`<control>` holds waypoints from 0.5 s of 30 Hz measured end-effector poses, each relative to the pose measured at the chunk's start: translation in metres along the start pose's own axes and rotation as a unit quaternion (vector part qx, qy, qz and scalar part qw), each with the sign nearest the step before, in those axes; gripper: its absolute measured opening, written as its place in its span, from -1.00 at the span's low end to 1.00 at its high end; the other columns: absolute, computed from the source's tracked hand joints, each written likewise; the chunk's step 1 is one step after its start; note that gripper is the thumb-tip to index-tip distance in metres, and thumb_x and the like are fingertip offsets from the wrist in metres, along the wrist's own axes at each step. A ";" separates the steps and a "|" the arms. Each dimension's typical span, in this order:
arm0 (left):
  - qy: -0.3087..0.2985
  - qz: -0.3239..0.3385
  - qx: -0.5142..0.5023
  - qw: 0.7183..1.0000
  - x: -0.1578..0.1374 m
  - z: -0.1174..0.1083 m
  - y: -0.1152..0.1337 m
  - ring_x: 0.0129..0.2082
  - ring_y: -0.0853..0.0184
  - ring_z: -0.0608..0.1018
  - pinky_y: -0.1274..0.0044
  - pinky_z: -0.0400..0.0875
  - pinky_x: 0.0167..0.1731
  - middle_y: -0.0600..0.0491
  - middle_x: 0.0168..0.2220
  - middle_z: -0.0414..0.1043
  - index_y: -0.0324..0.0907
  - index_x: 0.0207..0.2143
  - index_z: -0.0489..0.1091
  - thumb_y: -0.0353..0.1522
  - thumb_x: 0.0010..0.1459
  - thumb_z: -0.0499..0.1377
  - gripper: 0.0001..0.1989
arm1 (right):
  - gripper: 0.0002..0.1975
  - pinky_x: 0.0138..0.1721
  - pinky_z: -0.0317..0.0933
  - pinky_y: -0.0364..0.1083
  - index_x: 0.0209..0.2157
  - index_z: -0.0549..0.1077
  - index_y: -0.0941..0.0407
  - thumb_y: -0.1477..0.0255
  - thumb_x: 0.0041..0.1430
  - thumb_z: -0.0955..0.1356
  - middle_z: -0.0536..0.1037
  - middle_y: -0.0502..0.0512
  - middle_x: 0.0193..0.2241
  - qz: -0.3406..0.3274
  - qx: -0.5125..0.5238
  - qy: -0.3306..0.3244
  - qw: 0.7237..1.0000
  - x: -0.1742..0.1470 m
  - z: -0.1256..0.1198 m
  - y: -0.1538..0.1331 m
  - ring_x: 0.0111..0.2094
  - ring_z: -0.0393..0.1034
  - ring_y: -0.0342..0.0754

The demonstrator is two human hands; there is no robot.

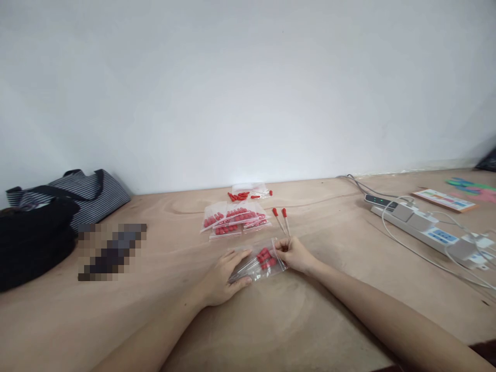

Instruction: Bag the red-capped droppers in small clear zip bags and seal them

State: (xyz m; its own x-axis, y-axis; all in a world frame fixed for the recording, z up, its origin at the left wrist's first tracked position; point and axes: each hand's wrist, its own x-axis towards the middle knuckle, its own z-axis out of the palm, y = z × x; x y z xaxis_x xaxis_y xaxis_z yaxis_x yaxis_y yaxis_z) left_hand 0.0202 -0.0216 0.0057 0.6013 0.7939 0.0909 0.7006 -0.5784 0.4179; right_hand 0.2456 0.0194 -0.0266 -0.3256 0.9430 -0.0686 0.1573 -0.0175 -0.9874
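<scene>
A clear zip-lock bag (251, 264) lies on the table in front of me, with several glass droppers with red rubber bulbs (266, 258) inside. My left hand (227, 276) rests at the bag's left end, fingers stretched and thumb apart, touching the plastic. At the bag's right edge, my right hand (292, 253) pinches the plastic between thumb and fingers. Two loose droppers (284, 219) lie just beyond my right hand, red bulbs pointing away; their lower ends are partly hidden by it. Farther back, several filled bags (232, 219) of red-bulbed droppers overlap in a pile.
Loose red bulbs (238, 196) and a clear bag (250, 188) lie near the wall. At right are a power strip (430, 227) with cables and a colourful flat box (445, 199). A striped bag (98, 194) and a black bag (34, 243) stand at left, near a blurred-out dark object (116, 253).
</scene>
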 end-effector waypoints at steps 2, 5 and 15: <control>0.002 0.003 -0.002 1.000 0.000 0.001 -0.001 0.12 0.09 0.15 0.24 0.08 0.07 -0.02 0.11 0.15 -0.13 0.12 0.04 -0.24 0.12 0.06 -0.49 | -0.73 -0.72 -0.10 -0.26 -0.69 0.31 0.18 0.28 -0.22 0.39 0.24 -0.12 -0.80 -0.003 -0.014 -0.002 1.000 0.001 0.001 0.002 -0.75 0.02 -0.31; 0.003 0.007 -0.005 1.000 0.000 0.002 -0.003 0.12 0.08 0.14 0.23 0.08 0.07 -0.02 0.11 0.15 -0.13 0.11 0.05 -0.24 0.12 0.06 -0.49 | -0.74 -0.75 -0.11 -0.26 -0.70 0.26 0.16 0.33 -0.23 0.40 0.23 -0.15 -0.81 -0.004 -0.032 0.001 0.999 0.001 0.001 0.004 -0.77 0.01 -0.31; 0.010 0.025 -0.016 1.000 0.002 0.000 0.000 0.08 0.16 0.24 0.27 0.06 0.09 -0.03 0.10 0.17 -0.14 0.10 0.08 -0.27 0.10 0.08 -0.50 | -0.91 -0.54 0.12 -0.22 -0.50 0.41 0.18 0.46 -0.12 0.30 0.47 0.04 -0.54 0.060 -0.203 0.242 0.947 0.053 -0.056 -0.009 -0.53 0.33 -0.15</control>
State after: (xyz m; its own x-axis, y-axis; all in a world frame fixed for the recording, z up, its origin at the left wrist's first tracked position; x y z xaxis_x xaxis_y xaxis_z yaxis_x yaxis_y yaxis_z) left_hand 0.0216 -0.0197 0.0064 0.6270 0.7682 0.1297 0.6575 -0.6110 0.4408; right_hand 0.2794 0.0884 -0.0130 0.1682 0.9857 -0.0063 0.5443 -0.0982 -0.8331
